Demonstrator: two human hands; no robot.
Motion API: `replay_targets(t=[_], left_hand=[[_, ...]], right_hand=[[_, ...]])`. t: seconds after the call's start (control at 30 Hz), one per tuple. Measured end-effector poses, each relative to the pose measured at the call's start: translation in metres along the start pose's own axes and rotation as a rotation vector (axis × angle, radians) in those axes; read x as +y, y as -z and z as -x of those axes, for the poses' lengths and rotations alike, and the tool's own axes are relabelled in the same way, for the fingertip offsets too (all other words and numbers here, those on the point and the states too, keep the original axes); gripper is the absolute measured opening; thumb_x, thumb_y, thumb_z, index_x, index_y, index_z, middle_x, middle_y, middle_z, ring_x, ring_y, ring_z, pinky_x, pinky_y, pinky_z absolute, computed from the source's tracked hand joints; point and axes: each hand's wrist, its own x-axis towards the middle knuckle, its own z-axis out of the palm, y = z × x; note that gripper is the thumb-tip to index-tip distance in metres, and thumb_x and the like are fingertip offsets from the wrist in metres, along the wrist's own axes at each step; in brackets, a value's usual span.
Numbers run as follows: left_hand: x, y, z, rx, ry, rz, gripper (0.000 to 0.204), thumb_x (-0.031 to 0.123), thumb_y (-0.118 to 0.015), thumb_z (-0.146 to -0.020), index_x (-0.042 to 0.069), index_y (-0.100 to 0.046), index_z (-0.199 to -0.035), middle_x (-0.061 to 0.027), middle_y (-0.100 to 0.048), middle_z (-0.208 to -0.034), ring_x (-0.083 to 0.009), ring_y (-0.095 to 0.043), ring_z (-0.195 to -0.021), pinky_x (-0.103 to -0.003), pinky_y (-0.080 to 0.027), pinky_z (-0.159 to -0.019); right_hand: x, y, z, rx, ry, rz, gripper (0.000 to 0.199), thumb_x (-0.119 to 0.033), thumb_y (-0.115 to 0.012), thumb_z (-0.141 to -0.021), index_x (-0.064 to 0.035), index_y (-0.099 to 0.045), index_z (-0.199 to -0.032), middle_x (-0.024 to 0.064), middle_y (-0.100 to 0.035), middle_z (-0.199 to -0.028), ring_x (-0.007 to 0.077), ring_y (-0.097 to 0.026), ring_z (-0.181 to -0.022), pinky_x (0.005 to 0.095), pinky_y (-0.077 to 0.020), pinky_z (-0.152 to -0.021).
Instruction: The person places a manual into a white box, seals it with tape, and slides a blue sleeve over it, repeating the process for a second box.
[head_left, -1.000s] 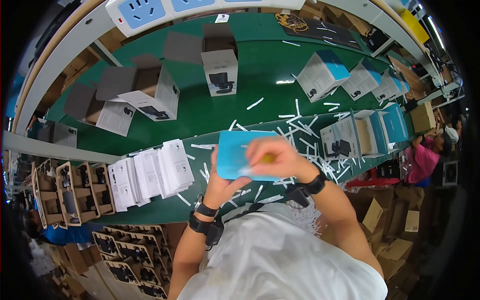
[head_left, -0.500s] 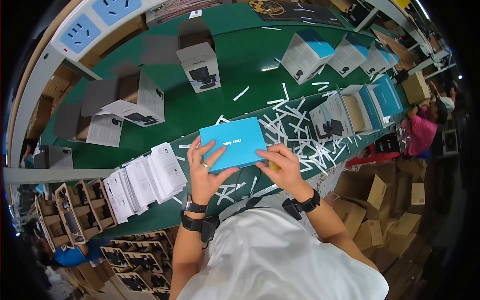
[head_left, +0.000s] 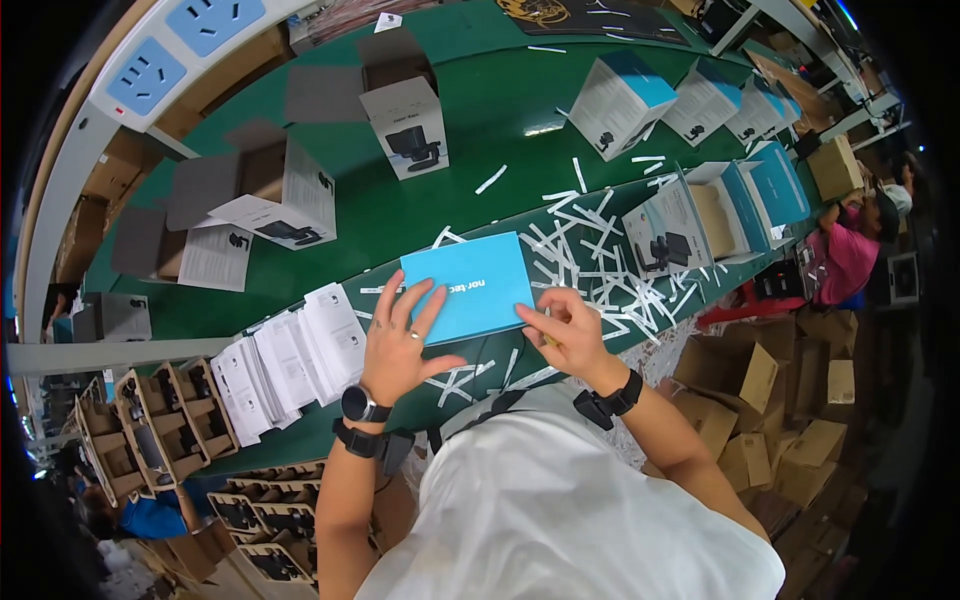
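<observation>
A closed blue box (head_left: 485, 308) lies flat near the front edge of the green table, its long side across me. My left hand (head_left: 398, 350) rests on its left part, fingers stretched out and thumb spread away. At the right edge of the box is my right hand (head_left: 568, 335), its fingers curled and pinched together. A small yellowish thing shows between those fingers, too hidden to name. White paper strips (head_left: 595, 255) lie scattered beyond and beside the box. Left of my left hand sits a fanned stack of white printed leaflets (head_left: 310, 345).
Open grey-and-white boxes (head_left: 265, 210) stand at the left, another (head_left: 408, 130) at the back. Closed boxes (head_left: 620, 105) line the far right, near an open blue-lined box (head_left: 665, 235). Cardboard trays (head_left: 165, 425) are at left; cartons (head_left: 735, 375) fill the floor right. Another person (head_left: 845, 255) is beyond.
My left wrist has swung down and left while its fingers stay on the box. The right fingers have curled and drawn slightly off the corner. The box has hardly moved.
</observation>
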Motion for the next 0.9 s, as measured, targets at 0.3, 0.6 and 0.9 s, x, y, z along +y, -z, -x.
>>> replay_targets(t=[0.3,0.6,0.9], left_hand=[[0.050,-0.026,-0.017,-0.107,0.069,-0.303,0.080,0.037,-0.075,-0.083,0.003,-0.043,-0.149,-0.0185,-0.035,-0.159,-0.0393,-0.034,-0.146,-0.050,-0.033,-0.116],[0.012,-0.005,-0.039,-0.071,-0.158,-0.166,0.075,0.047,-0.081,-0.076,0.013,-0.058,-0.139,-0.0217,-0.044,-0.151,-0.0448,-0.045,-0.134,-0.054,-0.041,-0.105],[-0.029,0.038,-0.103,-0.325,-0.169,-0.001,0.090,0.054,-0.084,-0.068,0.014,-0.055,-0.143,-0.0295,-0.041,-0.143,-0.0496,-0.044,-0.129,-0.057,-0.039,-0.107]], right_hand=[[-0.013,-0.013,0.008,-0.047,0.025,0.134,0.042,-0.005,-0.078,-0.075,-0.0093,-0.072,-0.116,0.0109,-0.068,-0.127,0.0176,-0.071,-0.073,0.0285,-0.0552,-0.058],[0.039,0.011,-0.068,-0.489,-0.122,-0.163,0.105,-0.043,-0.093,-0.059,-0.0182,-0.047,-0.149,0.0242,-0.027,-0.158,0.0352,-0.070,-0.095,0.0389,-0.0601,-0.077],[0.076,0.008,-0.082,-0.258,-0.114,-0.393,0.087,-0.039,-0.094,-0.059,-0.0111,-0.064,-0.136,0.0339,-0.031,-0.155,0.0414,-0.054,-0.132,0.0420,-0.0462,-0.106]])
